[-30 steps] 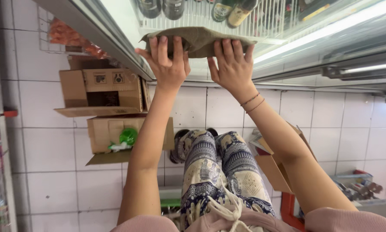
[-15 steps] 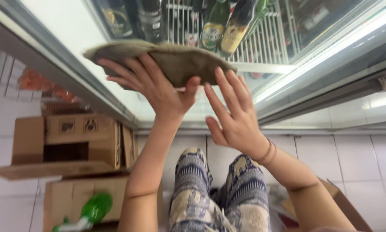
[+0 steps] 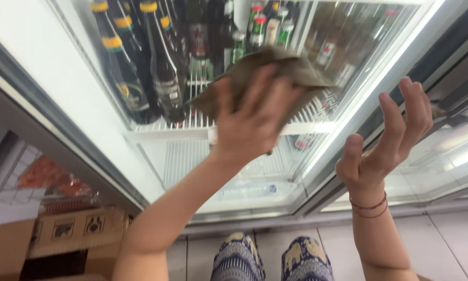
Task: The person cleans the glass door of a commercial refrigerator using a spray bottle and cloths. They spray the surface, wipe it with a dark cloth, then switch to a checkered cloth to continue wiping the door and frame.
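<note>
While gripping cloth (image 3: 268,73), left hand (image 3: 247,122); right hand (image 3: 387,143) open.

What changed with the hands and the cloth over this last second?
The right hand has let go of the cloth and hangs open beside it. The left hand alone now presses the cloth higher on the fridge's glass door. The bottles inside stayed put.

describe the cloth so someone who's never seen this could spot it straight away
Find the glass-fronted fridge stocked with dark bottles. In front of its glass, the left hand presses a crumpled cloth. It is the only soft, dull olive-brown thing there; the right hand beside it is open and bare.
</note>
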